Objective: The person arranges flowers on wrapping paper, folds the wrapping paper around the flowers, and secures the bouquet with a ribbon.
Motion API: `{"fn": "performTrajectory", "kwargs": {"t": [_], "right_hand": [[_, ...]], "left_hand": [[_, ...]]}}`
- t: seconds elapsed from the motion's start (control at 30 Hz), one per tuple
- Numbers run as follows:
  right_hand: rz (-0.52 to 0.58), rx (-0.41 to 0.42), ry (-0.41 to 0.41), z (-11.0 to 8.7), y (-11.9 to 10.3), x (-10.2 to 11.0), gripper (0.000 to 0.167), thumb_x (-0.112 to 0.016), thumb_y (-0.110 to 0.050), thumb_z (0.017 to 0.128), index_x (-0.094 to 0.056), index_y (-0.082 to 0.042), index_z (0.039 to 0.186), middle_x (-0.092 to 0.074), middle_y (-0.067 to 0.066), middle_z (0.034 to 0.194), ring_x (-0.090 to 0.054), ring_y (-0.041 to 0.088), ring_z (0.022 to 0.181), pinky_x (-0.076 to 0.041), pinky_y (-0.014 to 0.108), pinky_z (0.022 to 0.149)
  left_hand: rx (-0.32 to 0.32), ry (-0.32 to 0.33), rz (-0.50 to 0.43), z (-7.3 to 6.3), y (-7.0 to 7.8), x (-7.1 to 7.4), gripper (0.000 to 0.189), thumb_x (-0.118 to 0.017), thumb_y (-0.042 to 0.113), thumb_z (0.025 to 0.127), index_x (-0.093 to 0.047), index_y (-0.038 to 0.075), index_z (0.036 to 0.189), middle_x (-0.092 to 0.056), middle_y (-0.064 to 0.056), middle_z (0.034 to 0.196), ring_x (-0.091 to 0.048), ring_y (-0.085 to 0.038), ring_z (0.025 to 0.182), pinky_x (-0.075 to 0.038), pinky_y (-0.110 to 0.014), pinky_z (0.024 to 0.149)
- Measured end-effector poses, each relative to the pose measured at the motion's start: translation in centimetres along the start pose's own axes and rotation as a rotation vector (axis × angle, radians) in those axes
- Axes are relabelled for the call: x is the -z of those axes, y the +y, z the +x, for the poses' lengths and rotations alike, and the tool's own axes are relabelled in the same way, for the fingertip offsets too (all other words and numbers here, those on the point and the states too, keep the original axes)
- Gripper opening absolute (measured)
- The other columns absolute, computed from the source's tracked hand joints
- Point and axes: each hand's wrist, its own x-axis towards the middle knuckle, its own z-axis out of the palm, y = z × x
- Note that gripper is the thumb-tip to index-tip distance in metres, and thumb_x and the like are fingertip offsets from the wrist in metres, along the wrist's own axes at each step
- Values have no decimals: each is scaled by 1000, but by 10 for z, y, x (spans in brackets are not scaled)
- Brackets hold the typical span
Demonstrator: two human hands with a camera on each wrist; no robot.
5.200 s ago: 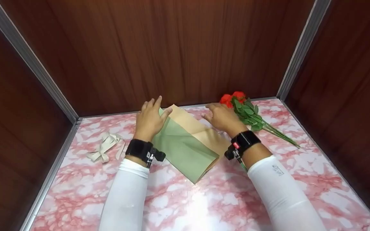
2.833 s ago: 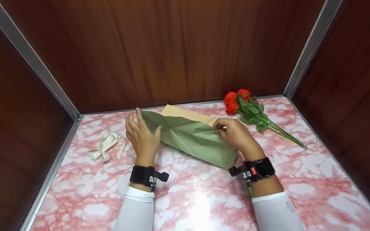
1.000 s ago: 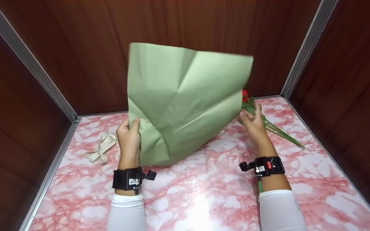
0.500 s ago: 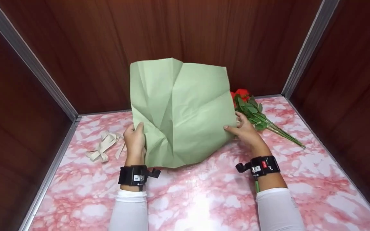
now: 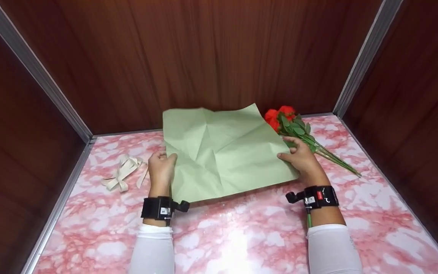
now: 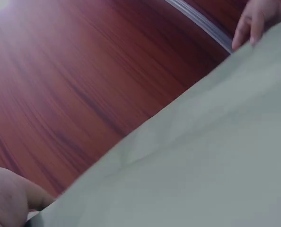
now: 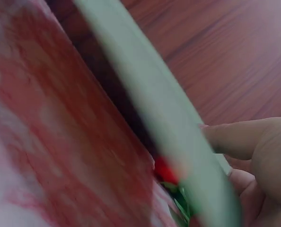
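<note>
A creased sheet of green wrapping paper is spread between my two hands in the head view, its near edge raised off the table. My left hand pinches its left edge, thumb on top and fingers behind. On the opposite edge, my right hand grips the paper the same way. The right wrist view shows the thumb pressed against the sheet, seen almost edge-on. In the left wrist view the paper stretches from the left hand to the right hand.
Red roses with green leaves and long stems lie at the back right, just beyond the right hand. A cream ribbon lies loosely at the left. Dark wood panels enclose the pink marbled table on three sides.
The folded paper, earlier lying flat with tan showing, was picked up and opened out. Held upright a second ago, it has since tipped down toward the table. The right hand shifted slightly rightward.
</note>
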Motion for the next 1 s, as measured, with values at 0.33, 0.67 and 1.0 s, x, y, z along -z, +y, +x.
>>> {"fn": "performTrajectory", "kwargs": {"t": [0.33, 0.67, 1.0], "right_hand": [[-297, 75, -89, -1, 11, 3, 65, -81, -9, 100, -56, 2, 159, -63, 35, 154, -68, 37, 126, -54, 28, 93], [-506, 106, -115, 2, 18, 3, 65, -85, -14, 96, -62, 2, 155, -66, 34, 146, -65, 44, 129, -52, 59, 114], [-588, 71, -114, -6, -1, 1, 74, -84, -21, 98, -55, 3, 162, -59, 36, 161, -58, 51, 151, -47, 66, 126]], "left_hand": [[-38, -229, 674, -5, -7, 11, 91, -91, 25, 84, -53, 7, 165, -73, -21, 151, -73, -45, 129, -56, -62, 105], [-237, -356, 919, -14, -16, 4, 93, -106, 22, 71, -68, 7, 155, -55, -27, 162, -53, -49, 148, -56, -71, 108], [-281, -453, 1010, -23, -12, 7, 59, -104, 33, 74, -82, 7, 122, -72, -21, 124, -68, -45, 122, -53, -75, 103]]}}
